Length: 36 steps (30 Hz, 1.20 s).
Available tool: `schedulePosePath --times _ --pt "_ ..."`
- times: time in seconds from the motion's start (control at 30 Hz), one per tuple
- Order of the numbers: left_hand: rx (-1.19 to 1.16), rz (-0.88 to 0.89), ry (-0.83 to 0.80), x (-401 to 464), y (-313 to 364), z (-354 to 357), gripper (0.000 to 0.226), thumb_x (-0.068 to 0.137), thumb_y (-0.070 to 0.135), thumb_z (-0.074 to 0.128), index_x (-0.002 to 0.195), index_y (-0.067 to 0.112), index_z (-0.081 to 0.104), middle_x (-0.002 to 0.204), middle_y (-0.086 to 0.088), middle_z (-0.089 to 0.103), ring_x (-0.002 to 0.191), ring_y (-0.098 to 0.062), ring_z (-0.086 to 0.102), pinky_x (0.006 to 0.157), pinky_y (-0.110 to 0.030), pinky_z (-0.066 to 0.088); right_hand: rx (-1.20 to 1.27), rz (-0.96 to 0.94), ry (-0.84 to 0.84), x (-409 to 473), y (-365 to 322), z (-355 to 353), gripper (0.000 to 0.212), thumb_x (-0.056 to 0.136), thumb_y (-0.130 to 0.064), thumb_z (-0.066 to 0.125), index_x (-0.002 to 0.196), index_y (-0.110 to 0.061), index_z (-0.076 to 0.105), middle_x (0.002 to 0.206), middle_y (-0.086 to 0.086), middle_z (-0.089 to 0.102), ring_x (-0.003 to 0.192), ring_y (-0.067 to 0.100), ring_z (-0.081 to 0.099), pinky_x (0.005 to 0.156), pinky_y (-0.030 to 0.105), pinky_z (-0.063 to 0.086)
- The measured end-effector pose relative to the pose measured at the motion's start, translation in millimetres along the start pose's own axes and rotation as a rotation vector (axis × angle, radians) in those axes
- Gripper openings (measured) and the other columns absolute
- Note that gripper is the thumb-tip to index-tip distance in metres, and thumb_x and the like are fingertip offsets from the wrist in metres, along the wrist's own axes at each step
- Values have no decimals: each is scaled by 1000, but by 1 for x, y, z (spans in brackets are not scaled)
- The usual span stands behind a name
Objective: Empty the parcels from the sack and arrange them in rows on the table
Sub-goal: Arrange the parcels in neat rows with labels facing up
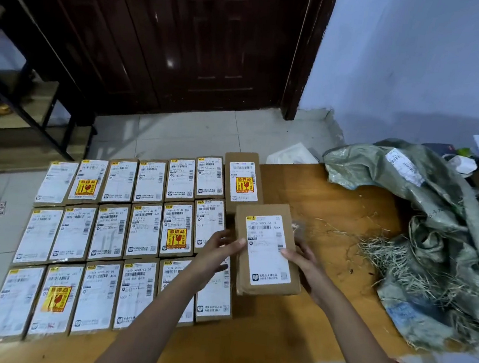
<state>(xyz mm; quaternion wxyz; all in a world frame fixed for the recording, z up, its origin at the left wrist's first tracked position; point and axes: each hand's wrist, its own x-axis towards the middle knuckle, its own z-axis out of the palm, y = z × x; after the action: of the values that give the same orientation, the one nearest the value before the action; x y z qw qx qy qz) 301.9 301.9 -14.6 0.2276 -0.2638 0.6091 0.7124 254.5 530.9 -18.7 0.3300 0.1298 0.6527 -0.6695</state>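
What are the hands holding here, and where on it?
A brown cardboard parcel with a white label, gripped by its long sides: left hand on the left edge, right hand on the right.

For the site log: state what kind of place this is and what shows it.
Probably a room in a home or small shop used for sorting deliveries, not a warehouse: labelled parcels lie in rows on a wooden table, an emptied woven sack lies beside them, and a dark wooden door stands over a tiled floor.
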Motion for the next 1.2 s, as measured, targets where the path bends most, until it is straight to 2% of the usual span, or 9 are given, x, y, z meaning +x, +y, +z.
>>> schedulePosePath --times 0.07,0.2,0.3,0.5,0.57,0.67,0.77,1.03,1.2 --pt "127 49 110 1 -5 1 77 74 61 69 136 24 42 134 7 49 125 -18 50 100 -40 45 11 25 15 -3 10 -12 107 28 -58 91 125 -33 52 111 0 73 102 21 69 79 35 54" --pt "632 305 363 8 -24 -10 53 95 42 51 138 13 43 142 -6 44 121 -22 52 95 -29 45 -27 98 13 1 32 -20 111 33 -57 92 131 -27 50 112 4 72 101 24 70 82 40 56" --pt "948 394 352 17 -36 -19 49 97 36 47 138 9 44 143 -8 47 130 -25 43 103 -32 37 -23 132 23 14 42 -18 113 35 -56 92 134 -27 48 112 4 72 102 24 69 90 46 54" --pt "1258 374 282 27 -52 -26 51 95 22 44 145 16 36 152 -1 36 140 -22 32 113 -39 32 -3 132 36 40 45 -6 99 44 -46 87 133 -28 49 117 3 69 106 21 67 87 38 53" --pt "1301 375 268 28 -56 -28 52 95 20 43 146 17 35 155 0 31 143 -21 28 116 -40 28 -34 130 43 47 42 -2 101 43 -50 88 133 -25 50 116 2 70 106 20 67 91 40 53" --pt "1294 395 272 27 -59 -28 54 94 15 43 147 18 35 156 2 29 145 -20 25 117 -39 25 -102 143 88 57 46 1 125 30 -67 88 139 -22 46 120 2 68 107 20 65 97 45 51" --pt "1259 412 280 26 -58 -26 55 94 14 42 148 19 33 156 2 30 145 -18 25 117 -39 23 -141 158 116 72 59 0 133 34 -76 82 146 -21 37 132 4 61 115 22 61 100 45 49" --pt "1163 383 266 26 -52 -28 55 90 10 47 144 17 40 150 -2 41 140 -21 34 113 -42 33 -186 109 136 61 59 15 122 35 -86 70 136 -22 47 110 -5 70 101 17 67 90 39 55" --pt "1012 465 527 11 -36 -68 41 85 1 57 125 7 58 138 -9 54 128 -29 48 104 -39 40 -224 68 119 57 50 13 95 52 -73 72 130 -24 51 103 -10 70 95 12 67 75 28 53"
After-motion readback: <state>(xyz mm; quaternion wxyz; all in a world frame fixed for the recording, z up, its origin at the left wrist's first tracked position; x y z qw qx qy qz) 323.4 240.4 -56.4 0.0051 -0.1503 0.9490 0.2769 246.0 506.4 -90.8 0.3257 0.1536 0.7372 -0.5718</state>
